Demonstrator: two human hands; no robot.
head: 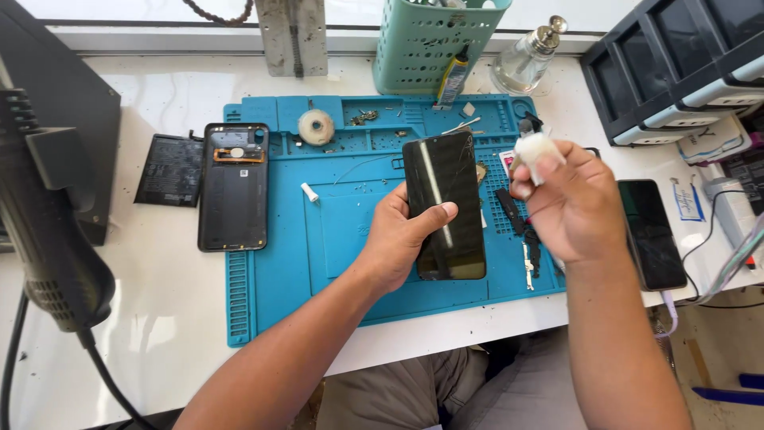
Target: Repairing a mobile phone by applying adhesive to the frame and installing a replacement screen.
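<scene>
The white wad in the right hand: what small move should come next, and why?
Probably bring the white wad down onto the screen. The right hand pinches it in the air, above and beside the glass, not touching it, while the left hand holds the screen tilted up over the blue mat, face exposed.

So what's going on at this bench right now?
A person is working over a blue repair mat. The left hand holds a black phone screen, while the right hand pinches a small white wad just beside it. An opened phone back and a loose battery lie to the left.
</scene>
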